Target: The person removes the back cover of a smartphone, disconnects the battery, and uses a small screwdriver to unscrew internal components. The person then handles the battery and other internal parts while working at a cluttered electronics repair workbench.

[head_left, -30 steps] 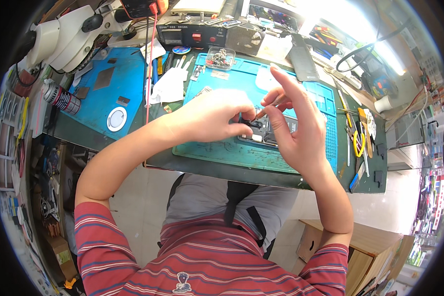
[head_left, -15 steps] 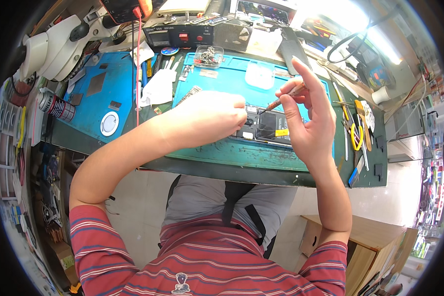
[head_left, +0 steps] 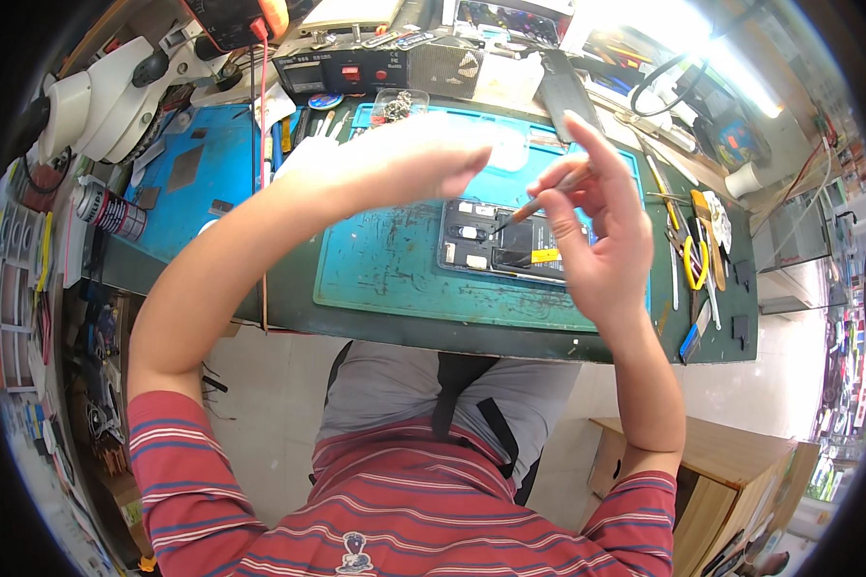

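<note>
An opened smartphone point(head_left: 468, 247) lies on the blue-green work mat point(head_left: 375, 260). Its dark inner parts show, with a yellow strip point(head_left: 546, 256) on the right half. In my right hand point(head_left: 606, 236) is a slim screwdriver point(head_left: 539, 203) with a brownish handle, pinched between thumb and fingers. The screwdriver's thin tip points down-left at the phone's middle. My left hand point(head_left: 443, 159) hovers above the mat, up and left of the phone, touching nothing I can see. Motion smears its fingers, so whether they hold a small part is unclear.
Behind my left hand stands a clear box of small metal parts point(head_left: 394, 104). A white dish point(head_left: 510, 152) sits at the mat's back. Yellow-handled pliers point(head_left: 696, 262) and other tools lie on the right. A microscope point(head_left: 96, 106) and a spray can point(head_left: 111, 212) occupy the left.
My left hand has lifted off the phone and moved up and left, uncovering the phone's left part. My right hand keeps the screwdriver nearly in place.
</note>
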Motion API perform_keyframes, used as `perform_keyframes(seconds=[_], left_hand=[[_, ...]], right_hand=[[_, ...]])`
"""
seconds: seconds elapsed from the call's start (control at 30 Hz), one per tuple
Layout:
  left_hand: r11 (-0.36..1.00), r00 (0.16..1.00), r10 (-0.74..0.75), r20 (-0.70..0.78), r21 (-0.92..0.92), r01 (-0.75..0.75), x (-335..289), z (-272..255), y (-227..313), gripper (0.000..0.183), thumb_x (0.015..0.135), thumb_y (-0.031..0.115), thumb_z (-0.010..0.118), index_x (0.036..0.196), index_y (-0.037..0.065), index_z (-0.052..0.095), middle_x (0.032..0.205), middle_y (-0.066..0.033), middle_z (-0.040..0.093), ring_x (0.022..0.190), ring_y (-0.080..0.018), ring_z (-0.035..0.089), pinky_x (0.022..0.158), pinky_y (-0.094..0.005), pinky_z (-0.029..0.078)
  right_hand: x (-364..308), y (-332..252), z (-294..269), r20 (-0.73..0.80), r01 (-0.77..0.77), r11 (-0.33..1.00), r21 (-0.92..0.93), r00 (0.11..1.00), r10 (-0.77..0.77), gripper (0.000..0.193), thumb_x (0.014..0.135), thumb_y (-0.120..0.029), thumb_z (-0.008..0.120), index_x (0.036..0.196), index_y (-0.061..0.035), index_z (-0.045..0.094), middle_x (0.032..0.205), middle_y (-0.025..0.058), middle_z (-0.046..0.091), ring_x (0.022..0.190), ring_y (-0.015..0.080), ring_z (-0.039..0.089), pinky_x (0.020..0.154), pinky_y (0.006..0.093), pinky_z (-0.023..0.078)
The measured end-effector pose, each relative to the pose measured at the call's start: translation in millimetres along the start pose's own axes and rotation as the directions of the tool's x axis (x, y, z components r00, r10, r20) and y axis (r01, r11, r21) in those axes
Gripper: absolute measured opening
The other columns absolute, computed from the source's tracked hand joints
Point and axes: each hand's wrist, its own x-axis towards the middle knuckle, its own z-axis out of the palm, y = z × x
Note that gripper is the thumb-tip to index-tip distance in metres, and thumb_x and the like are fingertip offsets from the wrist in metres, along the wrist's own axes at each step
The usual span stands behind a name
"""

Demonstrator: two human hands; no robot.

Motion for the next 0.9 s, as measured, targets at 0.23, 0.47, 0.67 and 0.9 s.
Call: perform_keyframes(seconds=[0.23, 0.47, 0.67, 0.9], left_hand=[[0.997, 0.973, -0.066, -0.221, 0.021, 0.072, 38.7, 9.7, -28.4, 0.028, 0.092, 0.016, 0.068, 0.119, 0.009, 0.068, 0.108, -0.0140, 0.072, 0.102, -0.0346, 0.068, 0.089, -0.0407, 0.056], [1.000, 0.931, 0.021, -0.365, 0.022, -0.014, 24.6, 14.4, -25.7, 0.036, 0.093, 0.012, 0.068, 0.129, 0.010, 0.067, 0.118, -0.0135, 0.072, 0.105, -0.0295, 0.069, 0.094, -0.0385, 0.056], [0.910, 0.988, -0.115, -0.104, -0.410, 0.063, -31.9, -9.2, 12.4, 0.041, 0.097, 0.011, 0.065, 0.137, 0.002, 0.062, 0.123, -0.0136, 0.071, 0.108, -0.0252, 0.069, 0.096, -0.0365, 0.054], [0.625, 0.982, -0.179, -0.067, -0.778, 0.061, -66.1, 1.4, 40.1, 0.041, 0.100, 0.004, 0.065, 0.140, 0.001, 0.056, 0.119, -0.0118, 0.070, 0.110, -0.0183, 0.067, 0.097, -0.0362, 0.054]], right_hand=[[-1.0, -3.2, 27.9, 0.195, 0.014, 1.000, 0.019, 0.981, -0.017, 0.063, 0.095, 0.012, 0.064, 0.154, -0.0003, 0.047, 0.102, 0.0107, 0.066, 0.093, 0.0170, 0.069, 0.083, 0.0314, 0.062], [-1.1, 1.7, 31.4, 0.188, 0.018, 1.000, 0.001, 0.982, -0.018, 0.061, 0.094, 0.012, 0.065, 0.151, -0.0017, 0.052, 0.104, 0.0107, 0.068, 0.093, 0.0171, 0.070, 0.082, 0.0318, 0.062], [1.7, -3.1, 30.6, 0.231, 0.196, 0.963, -0.183, 0.961, -0.152, 0.057, 0.088, 0.001, 0.074, 0.142, -0.0102, 0.062, 0.102, 0.0098, 0.069, 0.084, 0.0256, 0.069, 0.076, 0.0385, 0.059], [12.5, -17.0, 38.2, 0.281, 0.215, 0.949, -0.229, 0.948, -0.147, 0.048, 0.088, -0.004, 0.073, 0.133, -0.0173, 0.069, 0.101, 0.0110, 0.068, 0.090, 0.0293, 0.069, 0.079, 0.0407, 0.058]])
